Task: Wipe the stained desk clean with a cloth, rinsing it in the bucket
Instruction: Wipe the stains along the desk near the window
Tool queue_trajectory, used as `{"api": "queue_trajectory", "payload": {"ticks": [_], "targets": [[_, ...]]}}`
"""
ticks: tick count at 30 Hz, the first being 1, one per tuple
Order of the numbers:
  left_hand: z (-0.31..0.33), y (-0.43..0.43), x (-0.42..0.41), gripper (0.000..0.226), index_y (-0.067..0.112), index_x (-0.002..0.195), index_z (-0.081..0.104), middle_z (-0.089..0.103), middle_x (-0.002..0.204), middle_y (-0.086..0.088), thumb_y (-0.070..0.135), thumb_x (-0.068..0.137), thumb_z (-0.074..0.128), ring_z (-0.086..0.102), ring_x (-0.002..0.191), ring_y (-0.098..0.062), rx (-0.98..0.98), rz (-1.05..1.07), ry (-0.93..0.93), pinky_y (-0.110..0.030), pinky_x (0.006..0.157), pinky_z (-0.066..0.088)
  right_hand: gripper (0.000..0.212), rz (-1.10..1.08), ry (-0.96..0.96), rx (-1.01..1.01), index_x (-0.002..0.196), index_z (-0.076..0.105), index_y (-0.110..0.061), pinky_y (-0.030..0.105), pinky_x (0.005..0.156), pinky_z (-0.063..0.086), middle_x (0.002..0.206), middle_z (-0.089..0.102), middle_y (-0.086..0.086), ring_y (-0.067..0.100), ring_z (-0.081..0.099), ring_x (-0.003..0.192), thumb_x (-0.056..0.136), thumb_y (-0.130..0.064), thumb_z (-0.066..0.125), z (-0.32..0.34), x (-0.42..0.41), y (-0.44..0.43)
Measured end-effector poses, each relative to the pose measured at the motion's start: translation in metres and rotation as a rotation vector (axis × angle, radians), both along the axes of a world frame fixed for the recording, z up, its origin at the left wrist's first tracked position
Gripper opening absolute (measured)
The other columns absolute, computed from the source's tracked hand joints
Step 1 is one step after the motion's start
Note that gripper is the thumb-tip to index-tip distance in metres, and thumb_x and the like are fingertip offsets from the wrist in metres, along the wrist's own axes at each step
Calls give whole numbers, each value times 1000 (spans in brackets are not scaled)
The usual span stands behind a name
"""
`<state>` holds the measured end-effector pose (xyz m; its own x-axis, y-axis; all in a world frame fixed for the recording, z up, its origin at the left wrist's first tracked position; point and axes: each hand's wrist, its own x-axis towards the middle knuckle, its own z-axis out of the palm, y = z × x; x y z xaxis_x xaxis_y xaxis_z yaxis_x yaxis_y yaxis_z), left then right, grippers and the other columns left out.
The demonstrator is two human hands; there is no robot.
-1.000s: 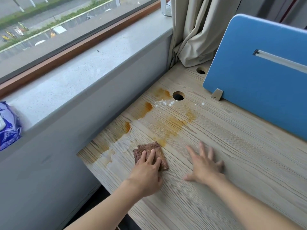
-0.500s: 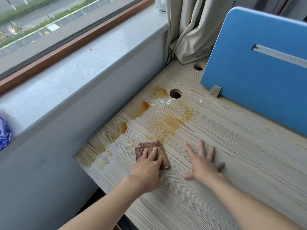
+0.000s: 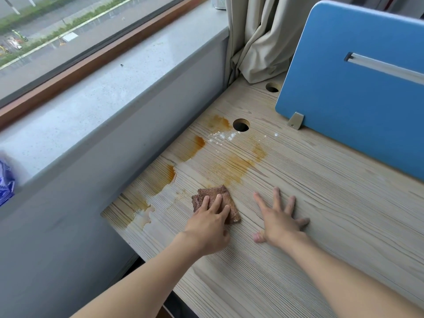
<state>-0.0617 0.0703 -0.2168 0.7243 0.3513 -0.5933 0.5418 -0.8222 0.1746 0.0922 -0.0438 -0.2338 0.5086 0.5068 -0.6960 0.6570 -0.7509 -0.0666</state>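
Near the counter's left edge, my left hand (image 3: 206, 228) lies flat on the cloth (image 3: 220, 193), fingers straight and close together, pressing down, not curled round it. Cloth: brown, coarse weave, folded to a rough square. Its far half shows past my fingertips and one corner pokes out on the right. It lies on the counter (image 3: 332, 203), just at the near end of the big stain.

My right hand (image 3: 278, 222) is just beside the cloth on the right, palm down on bare wood, fingers spread wide, holding nothing. The two hands are apart, not touching.

Counter: pale wood grain. Orange-brown stains (image 3: 231, 168) run from just beyond the cloth toward a round cable hole (image 3: 241, 125), with more patches along the left edge. A pale wet-looking patch (image 3: 142, 216) sits near the front-left corner. White crumbs (image 3: 221, 137) are scattered just beside the hole; can't tell what they are.

A second hole (image 3: 272, 87) is further back, partly hidden by the blue divider panel (image 3: 355, 88). Both holes are dark inside, contents can't be told. The panel stands upright on the counter's right, on a small metal bracket (image 3: 296, 120). A beige curtain (image 3: 259, 42) bunches at the far corner.

A grey windowsill (image 3: 103, 99) runs along the left, higher than the counter. A blue packet (image 3: 5, 182) lies on it at the frame edge, blurred. The window (image 3: 57, 31) above shows a street.
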Motion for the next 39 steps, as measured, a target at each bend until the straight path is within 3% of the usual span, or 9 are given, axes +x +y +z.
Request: {"api": "queue_trajectory", "payload": {"ticks": [4, 18, 29, 33, 39], "targets": [[-2, -14, -2, 81, 20, 160, 3, -14, 166, -7, 48, 97, 45, -13, 151, -38, 38, 6, 8, -48, 125, 10, 121, 4, -2, 9, 149, -20, -54, 82, 104, 16, 158, -39, 5, 49, -26, 145, 78, -51, 78, 0, -1, -2], [-7, -18, 11, 73, 22, 160, 5, -11, 167, -6, 48, 99, 35, -11, 152, -37, 40, 37, 23, -49, 125, 10, 119, 10, 2, 30, 151, -19, -52, 84, 103, 15, 159, -37, 7, 50, -27, 144, 80, -52, 77, -1, -2, -4], [-1, -12, 25, 74, 23, 160, 5, -10, 167, -5, 49, 99, 36, -8, 153, -36, 83, -8, 22, -48, 124, 16, 116, 15, 0, 22, 151, -20, -50, 82, 104, 14, 158, -39, 6, 49, -28, 144, 83, -51, 74, -2, -3, -7], [0, 2, 25, 68, 27, 159, 11, -3, 168, -2, 47, 100, 39, -1, 153, -33, 91, -55, -2, -48, 118, 27, 118, 2, 1, 3, 151, -19, -50, 83, 104, 15, 158, -38, 6, 50, -28, 144, 82, -49, 77, -1, -1, -3], [-4, 4, 29, 67, 25, 160, 9, -6, 167, -5, 45, 100, 33, -8, 153, -34, 53, -75, -24, -49, 124, 15, 120, 1, -7, -3, 150, -19, -53, 83, 104, 16, 158, -39, 5, 49, -28, 144, 79, -51, 78, -2, -2, -4]]}}
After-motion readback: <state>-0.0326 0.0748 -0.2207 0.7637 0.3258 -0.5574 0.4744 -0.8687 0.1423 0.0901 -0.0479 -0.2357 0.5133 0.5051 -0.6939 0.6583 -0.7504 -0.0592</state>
